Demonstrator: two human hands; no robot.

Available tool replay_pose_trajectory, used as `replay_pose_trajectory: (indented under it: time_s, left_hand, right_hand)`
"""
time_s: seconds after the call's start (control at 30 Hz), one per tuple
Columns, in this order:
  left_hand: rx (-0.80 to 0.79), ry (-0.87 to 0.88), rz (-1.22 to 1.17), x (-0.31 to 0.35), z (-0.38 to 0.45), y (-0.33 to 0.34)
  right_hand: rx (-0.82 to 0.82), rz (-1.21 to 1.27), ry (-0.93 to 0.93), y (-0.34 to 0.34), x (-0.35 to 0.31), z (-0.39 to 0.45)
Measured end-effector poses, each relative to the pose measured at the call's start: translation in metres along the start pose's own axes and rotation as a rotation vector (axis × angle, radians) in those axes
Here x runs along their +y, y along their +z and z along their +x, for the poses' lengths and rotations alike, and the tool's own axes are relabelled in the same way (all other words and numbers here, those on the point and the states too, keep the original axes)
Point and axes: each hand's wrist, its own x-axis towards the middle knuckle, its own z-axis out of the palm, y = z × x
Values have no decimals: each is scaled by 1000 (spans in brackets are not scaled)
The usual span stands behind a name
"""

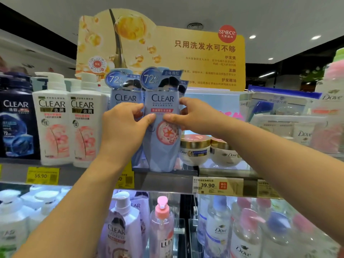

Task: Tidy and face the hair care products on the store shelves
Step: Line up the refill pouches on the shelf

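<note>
Both forearms reach up from the bottom edge. Left hand [122, 125] and right hand [195, 116] grip a pale blue CLEAR bottle [163, 138] from either side, thumbs pressed on its front label, fingers curled round its edges. Bottle stands upright on the upper shelf [167, 178], front facing out, between a second blue CLEAR bottle [124, 97] and two Dove jars [210, 151]. White CLEAR pump bottles [68, 123] stand further left.

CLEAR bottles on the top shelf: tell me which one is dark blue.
The dark blue CLEAR bottle at the far left end. The two beside it are white, and the one both hands grip is pale blue.
</note>
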Motion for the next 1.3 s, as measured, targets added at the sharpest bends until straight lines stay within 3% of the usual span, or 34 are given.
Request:
replay_pose_trajectory:
  time_s: [0.27, 0.47, 0.6, 0.77, 1.3]
  left_hand:
    - [39, 26, 157, -23, 43, -34]
    - [-12, 281, 428, -47, 81, -51]
    - [-274, 287, 559, -51, 108, -55]
    - [-615, 182, 309, -47, 135, -60]
    - [-1074, 113, 64, -44, 185, -55]
  right_hand:
    - [49, 29, 42, 0, -6, 0]
    - [114, 29, 68, 0, -11, 13]
    - [86, 84, 84, 0, -11, 13]
    - [64, 112, 89, 1, -14, 10]
    - [131, 111, 108, 1, -20, 7]
